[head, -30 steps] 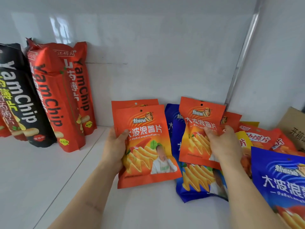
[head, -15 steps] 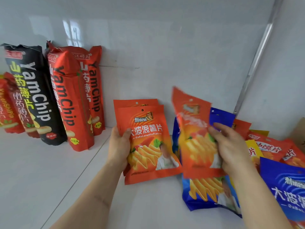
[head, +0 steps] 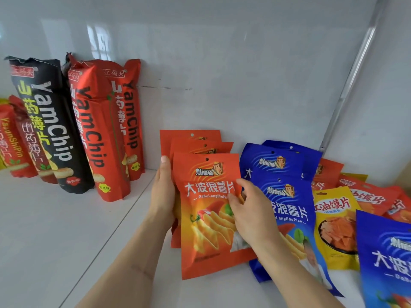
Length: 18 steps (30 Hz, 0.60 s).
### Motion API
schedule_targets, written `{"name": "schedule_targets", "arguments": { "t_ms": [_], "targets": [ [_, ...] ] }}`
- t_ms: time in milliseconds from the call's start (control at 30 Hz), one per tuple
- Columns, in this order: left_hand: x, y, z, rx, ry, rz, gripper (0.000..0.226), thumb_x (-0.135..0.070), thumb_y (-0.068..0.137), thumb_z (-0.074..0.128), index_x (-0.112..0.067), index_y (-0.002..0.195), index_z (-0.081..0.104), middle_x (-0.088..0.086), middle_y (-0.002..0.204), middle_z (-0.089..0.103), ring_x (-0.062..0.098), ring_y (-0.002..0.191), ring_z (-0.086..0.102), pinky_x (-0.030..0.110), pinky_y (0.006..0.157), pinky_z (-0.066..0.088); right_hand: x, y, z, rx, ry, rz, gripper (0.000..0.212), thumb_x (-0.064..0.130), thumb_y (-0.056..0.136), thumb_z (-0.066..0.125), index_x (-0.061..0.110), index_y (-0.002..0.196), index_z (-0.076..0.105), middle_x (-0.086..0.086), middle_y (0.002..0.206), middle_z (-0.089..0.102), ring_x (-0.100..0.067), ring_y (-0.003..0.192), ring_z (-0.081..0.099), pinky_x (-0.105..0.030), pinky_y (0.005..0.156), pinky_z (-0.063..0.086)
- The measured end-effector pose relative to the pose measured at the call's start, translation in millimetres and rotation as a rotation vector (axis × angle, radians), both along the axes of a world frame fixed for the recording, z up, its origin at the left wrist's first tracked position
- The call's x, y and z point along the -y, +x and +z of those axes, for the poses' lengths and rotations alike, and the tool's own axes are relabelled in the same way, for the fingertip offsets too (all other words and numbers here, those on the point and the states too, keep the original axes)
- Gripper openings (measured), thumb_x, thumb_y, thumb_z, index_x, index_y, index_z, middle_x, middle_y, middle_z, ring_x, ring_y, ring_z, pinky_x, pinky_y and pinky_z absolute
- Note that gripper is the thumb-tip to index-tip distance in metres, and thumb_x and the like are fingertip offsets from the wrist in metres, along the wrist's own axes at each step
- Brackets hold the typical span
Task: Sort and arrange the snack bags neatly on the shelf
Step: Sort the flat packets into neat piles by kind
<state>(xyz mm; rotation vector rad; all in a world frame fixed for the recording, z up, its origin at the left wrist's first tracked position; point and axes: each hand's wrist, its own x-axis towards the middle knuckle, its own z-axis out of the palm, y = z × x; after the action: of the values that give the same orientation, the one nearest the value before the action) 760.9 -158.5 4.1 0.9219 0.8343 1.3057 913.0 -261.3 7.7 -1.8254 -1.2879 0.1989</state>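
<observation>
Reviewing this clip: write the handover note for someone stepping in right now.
Left hand holds the left edge of the orange bag stack, three deep.
Right hand lies with its fingers on the front orange bag.
Blue bags, a yellow bag and more orange-red bags lie mixed to the right.
YamChip bags stand at the back left.
Left: square the orange stack, then sort the mixed pile.

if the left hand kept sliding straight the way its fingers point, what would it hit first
The left hand points up toward the back, along the left edge of the front orange bag. Its path looks free until the white back wall, though depth is unclear; the red YamChip bag stands just left of it.
</observation>
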Motion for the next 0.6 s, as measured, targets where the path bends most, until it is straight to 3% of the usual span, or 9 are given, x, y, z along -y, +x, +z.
{"name": "schedule_targets", "arguments": {
  "t_ms": [33,100,200,333,467,600],
  "targets": [
    [-1,-2,-1,0.008,-0.006,-0.026,0.064,-0.071,0.082,0.061,-0.024,0.127,0.062,0.004,0.113,0.075,0.026,0.101,0.073,0.047,0.091,0.056,0,-1,0,0.003,0.0,0.001,0.048,0.034,0.098,0.056,0.023,0.144,0.045,0.003,0.13,0.057,-0.012,0.122,0.055,-0.026,0.095,0.047],
    [-2,-5,0,-0.018,0.005,-0.046,0.05,-0.046,0.087,0.071,-0.019,0.127,0.059,0.009,0.108,0.076,0.031,0.095,0.074,0.049,0.085,0.059,0,-2,-2,-0.012,-0.005,0.007,0.049,0.036,0.098,0.056,0.024,0.144,0.043,0.004,0.132,0.057,-0.012,0.123,0.054,-0.026,0.095,0.047],
    [-1,-9,-1,0.002,-0.04,-0.113,0.036,-0.024,0.092,0.069,-0.01,0.124,0.06,0.017,0.104,0.076,0.036,0.089,0.074,0.051,0.081,0.059,0,-4,-8,-0.059,0.013,0.025,0.05,0.04,0.099,0.052,0.025,0.145,0.041,0.004,0.134,0.054,-0.011,0.122,0.054,-0.021,0.093,0.046],
    [0,-16,4,0.082,-0.094,-0.101,0.023,-0.017,0.097,0.062,-0.01,0.118,0.062,0.018,0.102,0.076,0.035,0.086,0.073,0.052,0.079,0.06,0,-9,-15,-0.081,0.049,0.075,0.062,0.058,0.093,0.047,0.028,0.146,0.034,0.012,0.125,0.041,-0.003,0.115,0.047,-0.012,0.083,0.038],
    [3,-21,17,0.109,-0.089,-0.116,0.025,-0.016,0.097,0.061,-0.012,0.122,0.06,0.019,0.108,0.074,0.036,0.095,0.072,0.056,0.085,0.057,-4,-10,-18,-0.243,0.068,0.212,0.084,0.086,0.073,0.051,0.041,0.141,0.032,0.013,0.133,0.051,-0.005,0.118,0.056,-0.034,0.095,0.054],
    [8,-23,27,0.111,-0.095,-0.165,0.027,-0.018,0.099,0.059,-0.012,0.125,0.059,0.02,0.112,0.073,0.041,0.105,0.069,0.062,0.09,0.054,-2,-6,-3,-0.46,0.068,0.398,0.064,0.065,0.076,0.066,0.042,0.13,0.041,0.015,0.121,0.063,0.0,0.103,0.066,-0.025,0.086,0.057]
  ]
}}
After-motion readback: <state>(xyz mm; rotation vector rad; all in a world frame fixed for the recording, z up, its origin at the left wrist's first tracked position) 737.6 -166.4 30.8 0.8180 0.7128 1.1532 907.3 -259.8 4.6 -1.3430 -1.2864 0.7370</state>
